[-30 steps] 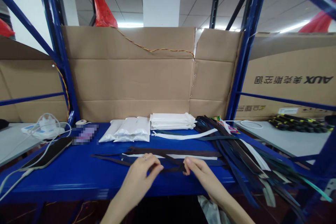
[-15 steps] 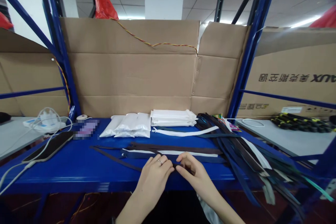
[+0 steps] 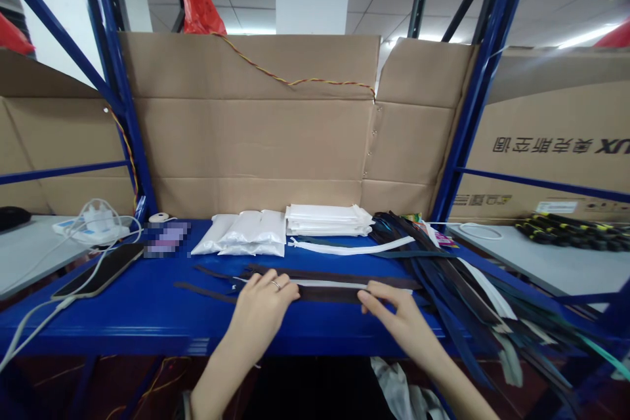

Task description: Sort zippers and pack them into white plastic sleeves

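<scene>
Beyond and to the right of the right hand (image 3: 394,308), the cardboard (image 3: 551,108) bears upside-down black print (image 3: 561,145) reading "UX" and "奥克斯空调", running off the picture's edge. Lower down, a white label (image 3: 556,207) and black marks (image 3: 482,200) are too small to read.

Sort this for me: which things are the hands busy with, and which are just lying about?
With the hands:
- dark strip, pinched by left hand and right hand
- white strip, just behind it
- heap of strips, probably related

Lying about, as far as I can judge:
- white packets
- white stack
- flat black device
- red bag
</scene>
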The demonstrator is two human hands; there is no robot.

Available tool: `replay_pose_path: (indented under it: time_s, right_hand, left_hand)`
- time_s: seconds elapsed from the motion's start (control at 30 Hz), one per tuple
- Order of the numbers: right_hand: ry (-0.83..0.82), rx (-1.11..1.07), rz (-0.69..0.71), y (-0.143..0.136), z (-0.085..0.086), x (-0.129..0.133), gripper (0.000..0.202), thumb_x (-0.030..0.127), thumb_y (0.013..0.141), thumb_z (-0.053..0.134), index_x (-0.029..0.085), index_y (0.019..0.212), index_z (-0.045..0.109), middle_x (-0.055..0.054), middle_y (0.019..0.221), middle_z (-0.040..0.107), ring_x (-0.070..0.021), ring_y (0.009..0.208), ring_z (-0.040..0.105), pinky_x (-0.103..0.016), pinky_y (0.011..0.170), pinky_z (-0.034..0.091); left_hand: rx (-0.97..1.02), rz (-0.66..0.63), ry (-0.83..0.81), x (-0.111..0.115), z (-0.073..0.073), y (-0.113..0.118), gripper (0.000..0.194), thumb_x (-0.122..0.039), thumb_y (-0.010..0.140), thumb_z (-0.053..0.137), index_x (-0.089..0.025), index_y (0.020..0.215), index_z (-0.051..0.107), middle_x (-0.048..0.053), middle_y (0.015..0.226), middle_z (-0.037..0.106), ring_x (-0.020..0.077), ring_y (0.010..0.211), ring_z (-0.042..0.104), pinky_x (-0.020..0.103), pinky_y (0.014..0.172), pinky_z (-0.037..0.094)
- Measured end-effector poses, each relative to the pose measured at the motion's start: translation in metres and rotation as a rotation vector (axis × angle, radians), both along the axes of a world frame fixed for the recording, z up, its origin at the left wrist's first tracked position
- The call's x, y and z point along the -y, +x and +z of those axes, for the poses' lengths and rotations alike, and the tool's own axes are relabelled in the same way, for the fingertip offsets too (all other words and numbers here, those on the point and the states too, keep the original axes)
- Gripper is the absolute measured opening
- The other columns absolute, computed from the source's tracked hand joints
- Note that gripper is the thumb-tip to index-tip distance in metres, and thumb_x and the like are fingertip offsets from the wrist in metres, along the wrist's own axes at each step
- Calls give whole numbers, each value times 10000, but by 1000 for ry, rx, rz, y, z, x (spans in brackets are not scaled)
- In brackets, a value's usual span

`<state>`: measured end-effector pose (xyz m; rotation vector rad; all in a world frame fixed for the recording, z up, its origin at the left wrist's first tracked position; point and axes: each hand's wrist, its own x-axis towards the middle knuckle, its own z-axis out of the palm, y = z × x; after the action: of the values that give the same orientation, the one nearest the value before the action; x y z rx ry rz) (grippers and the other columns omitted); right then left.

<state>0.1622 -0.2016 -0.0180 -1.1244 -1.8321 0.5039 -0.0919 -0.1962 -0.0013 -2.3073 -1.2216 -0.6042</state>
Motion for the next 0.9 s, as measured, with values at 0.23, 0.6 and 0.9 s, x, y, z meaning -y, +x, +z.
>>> replay_pose_path:
  time_s: [0.23, 0.6, 0.9]
  right_hand:
    - [42, -115, -276, 72, 9, -15, 399, 490, 839, 505, 178, 594, 550, -18, 641, 517, -156, 653, 472, -269, 644, 362]
    - [101, 172, -488, 125, -8, -37, 370, 508, 822, 486, 203, 653, 613, -50, 746, 617, -212, 726, 566, -321, 688, 398]
    - [331, 520, -599, 89, -5, -58, 542, 473, 844, 467, 215, 1320, 442, -145, 1167, 558, -323, 1073, 502, -458, 862, 406]
  left_hand:
    - [51, 226, 3, -17, 15, -79, 266, -282, 942, 376, -234, 870, 627, 22, 867, 662, 201, 890, 570, 305, 709, 361]
    - [100, 291, -106, -16, 9, -118, 262, -350, 923, 394, -251, 884, 633, 17, 920, 658, 194, 866, 596, 288, 734, 400]
    - [160, 342, -189, -19, 11, -109, 262, -402, 896, 418, -225, 861, 608, 28, 855, 622, 179, 760, 598, 264, 649, 410]
